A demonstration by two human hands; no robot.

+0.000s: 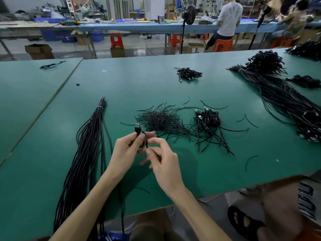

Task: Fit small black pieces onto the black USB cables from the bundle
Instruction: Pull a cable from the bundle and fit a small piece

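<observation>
Gripping USB cable [137, 128], left hand [126, 152]; right hand [165, 162] pinching black piece [147, 144]; bundle [86, 145] alongside left.

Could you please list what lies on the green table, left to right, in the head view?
Long tied cable bundle, loose pile of thin black strands, heap of coiled USB cables, large cable bundle at the far right.

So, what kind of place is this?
Probably a cable assembly workshop: a green worktable with a tied bundle of black cables, a USB cable in the left hand, and a worker seated at a long bench behind.
</observation>
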